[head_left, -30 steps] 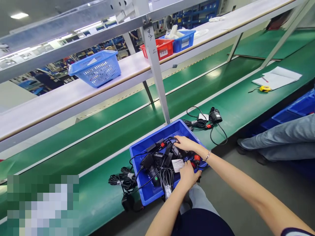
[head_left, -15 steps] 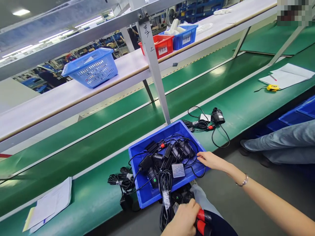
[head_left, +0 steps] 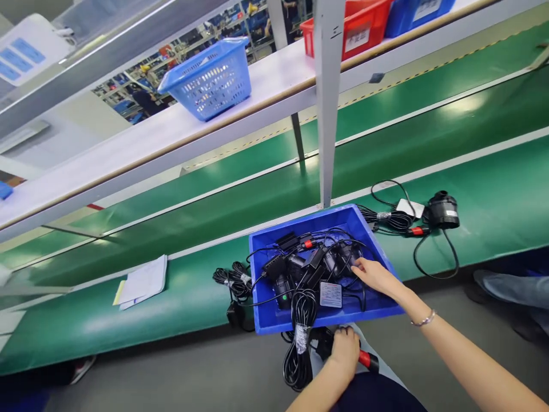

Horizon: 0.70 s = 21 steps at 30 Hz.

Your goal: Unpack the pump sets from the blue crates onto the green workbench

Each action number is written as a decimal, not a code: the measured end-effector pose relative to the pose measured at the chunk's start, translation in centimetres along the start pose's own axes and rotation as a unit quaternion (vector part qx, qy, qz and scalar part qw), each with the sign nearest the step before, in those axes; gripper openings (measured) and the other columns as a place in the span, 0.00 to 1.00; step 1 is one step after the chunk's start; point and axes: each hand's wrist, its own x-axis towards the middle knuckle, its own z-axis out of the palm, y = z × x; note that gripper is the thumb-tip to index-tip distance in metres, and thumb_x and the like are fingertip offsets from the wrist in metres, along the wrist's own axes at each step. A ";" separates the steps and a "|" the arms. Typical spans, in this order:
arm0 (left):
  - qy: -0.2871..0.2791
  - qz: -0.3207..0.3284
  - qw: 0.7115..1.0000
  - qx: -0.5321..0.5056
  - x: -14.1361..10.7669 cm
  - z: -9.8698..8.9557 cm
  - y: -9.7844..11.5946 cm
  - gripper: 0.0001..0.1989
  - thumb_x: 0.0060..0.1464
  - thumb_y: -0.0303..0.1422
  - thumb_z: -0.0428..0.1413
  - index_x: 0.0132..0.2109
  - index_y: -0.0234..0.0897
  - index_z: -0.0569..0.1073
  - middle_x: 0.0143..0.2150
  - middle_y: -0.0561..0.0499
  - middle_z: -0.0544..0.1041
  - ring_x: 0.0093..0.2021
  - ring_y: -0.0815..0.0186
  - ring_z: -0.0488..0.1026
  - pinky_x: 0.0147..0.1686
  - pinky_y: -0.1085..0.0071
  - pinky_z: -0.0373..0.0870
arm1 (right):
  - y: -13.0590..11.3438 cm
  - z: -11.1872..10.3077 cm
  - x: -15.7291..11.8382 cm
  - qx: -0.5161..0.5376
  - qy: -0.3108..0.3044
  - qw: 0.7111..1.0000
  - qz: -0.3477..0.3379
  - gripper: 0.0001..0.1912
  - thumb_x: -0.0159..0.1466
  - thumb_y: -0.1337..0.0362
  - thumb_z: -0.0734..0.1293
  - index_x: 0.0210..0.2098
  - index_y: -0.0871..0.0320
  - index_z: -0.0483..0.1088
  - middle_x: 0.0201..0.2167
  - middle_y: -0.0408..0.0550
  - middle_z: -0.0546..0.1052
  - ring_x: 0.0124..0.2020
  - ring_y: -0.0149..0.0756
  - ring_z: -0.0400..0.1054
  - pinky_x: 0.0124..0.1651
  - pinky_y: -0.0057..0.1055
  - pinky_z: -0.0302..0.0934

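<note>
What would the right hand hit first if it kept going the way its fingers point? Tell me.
The right hand points up-left into the blue bin. Its fingertips are already at the black units and tangled cables, so those come first. Whether it already touches them is unclear.

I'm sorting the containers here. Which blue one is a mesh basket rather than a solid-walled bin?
The blue basket on the white upper shelf: its walls are perforated. The blue bin that the right hand reaches into has solid walls.
</note>
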 end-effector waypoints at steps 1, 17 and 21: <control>0.004 -0.004 1.000 -0.005 -0.3 -0.3 -0.1 0.13 0.62 0.23 0.52 0.51 0.22 0.76 0.47 0.30 0.78 0.48 0.49 0.78 0.44 0.59 0.76 | 0.3 0.2 0.4 -0.005 -0.007 1.000 0.002 0.12 0.72 0.59 0.63 0.44 0.62 0.73 0.35 0.52 0.80 0.40 0.43 0.77 0.45 0.37 0.69; 0.313 -0.292 0.833 -0.350 -12.5 -5.6 -8.1 0.30 0.48 0.22 0.55 0.60 0.31 0.68 0.49 0.39 0.77 0.52 0.50 0.72 0.54 0.55 0.68 | 2.8 3.9 3.8 -0.096 0.023 0.994 0.047 0.30 0.72 0.63 0.61 0.64 0.82 0.50 0.47 0.75 0.76 0.48 0.55 0.76 0.50 0.40 0.69; 0.352 -0.212 0.715 -0.565 -15.1 -9.2 -9.8 0.20 0.52 0.30 0.56 0.53 0.38 0.68 0.44 0.46 0.78 0.44 0.60 0.74 0.48 0.63 0.70 | 2.4 3.7 4.5 -0.112 0.022 0.992 0.043 0.29 0.70 0.65 0.61 0.63 0.80 0.51 0.46 0.75 0.75 0.48 0.61 0.75 0.49 0.45 0.69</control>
